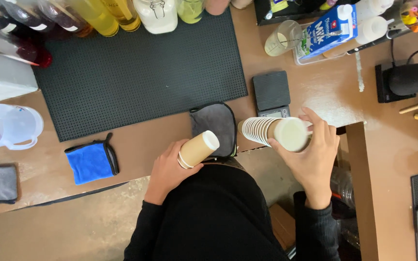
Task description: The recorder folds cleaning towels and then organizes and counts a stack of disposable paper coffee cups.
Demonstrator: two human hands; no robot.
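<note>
Cups fill both hands above the worktop's (136, 150) near edge. Left hand (168, 169) is closed around one brown paper cup (198, 149), tilted on its side. Right hand (313, 154) grips a nested cup stack (274, 131), also lying sideways, just below a black scale (272, 92). A grey cloth (215, 123) lies between them; a blue cloth (91, 162) sits further left.

Views: 1, head-worn.
Facing: straight down over the brown counter (136, 145).
Nearness: close, both hands at arm's length.
</note>
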